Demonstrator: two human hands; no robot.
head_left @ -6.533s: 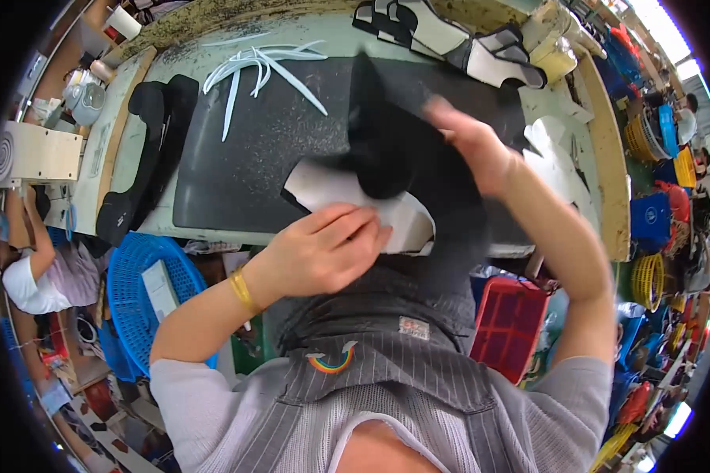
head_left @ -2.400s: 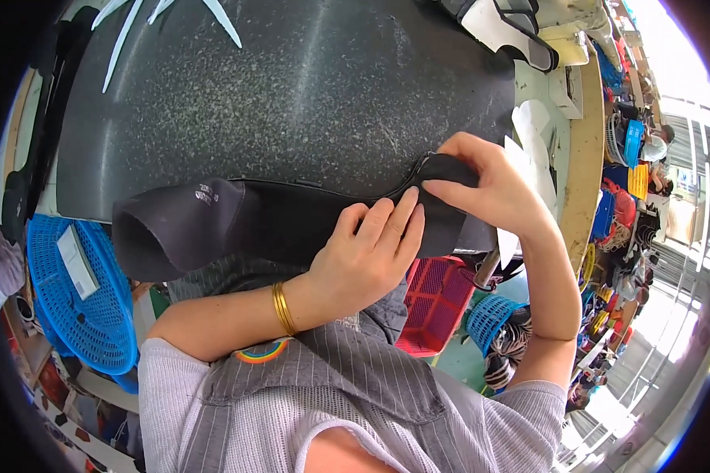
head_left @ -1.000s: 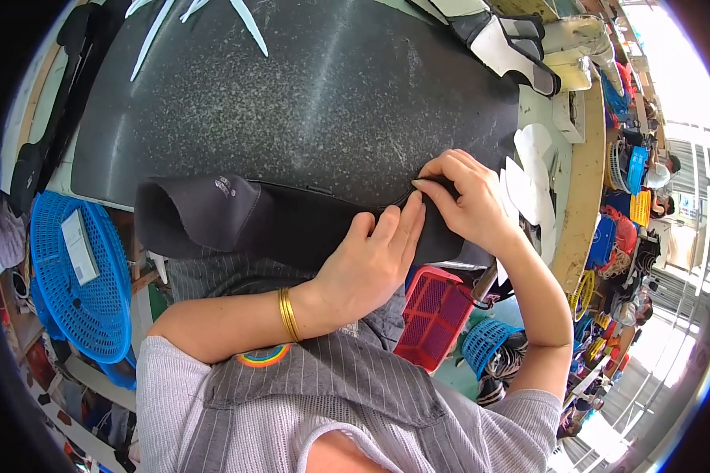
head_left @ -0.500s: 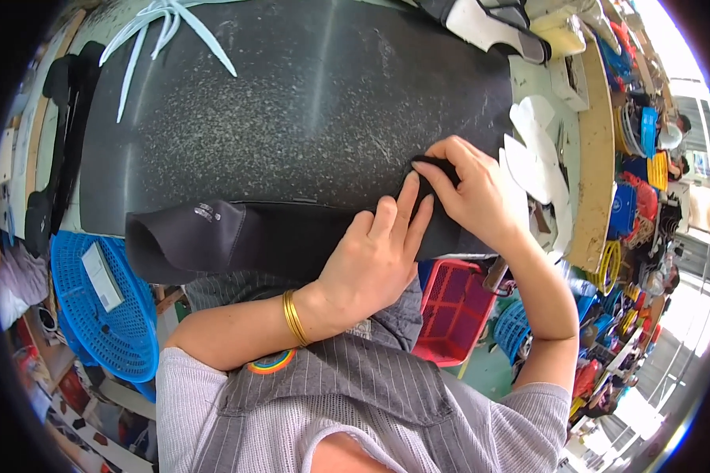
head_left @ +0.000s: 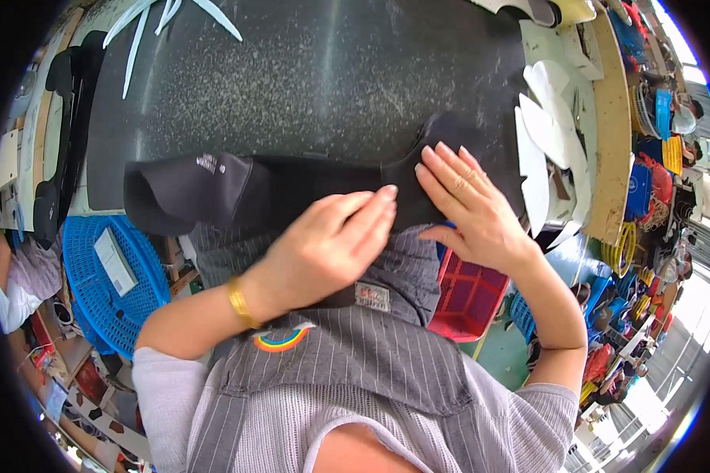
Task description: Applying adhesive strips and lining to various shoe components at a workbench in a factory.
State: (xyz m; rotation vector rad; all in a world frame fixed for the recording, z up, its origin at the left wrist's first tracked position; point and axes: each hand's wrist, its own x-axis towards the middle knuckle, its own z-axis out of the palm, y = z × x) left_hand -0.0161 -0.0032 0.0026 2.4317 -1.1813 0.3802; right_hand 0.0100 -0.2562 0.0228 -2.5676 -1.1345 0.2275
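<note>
A long black piece of soft, rubbery-looking cloth lies along the near edge of the dark work board. Its left end is a wide tube with a small pale print; the right end curves upward on the board. My right hand rests flat on that right part, palm down, fingers stretched out and thumb apart. Over the cloth's near edge is my left hand, slightly blurred, fingers extended toward the right hand and close together. Nothing shows in its grasp, though its thumb is hidden.
Pale strips lie at the board's far left. White cut pieces sit right of it, beside a wooden ledge. Below the table edge are a blue basket holding a white box, and a red basket. Black pieces hang at left.
My right hand has let go of the pinched cloth edge and now lies flat on it. The cloth's right end is spread out. My left hand has drawn back to the left.
</note>
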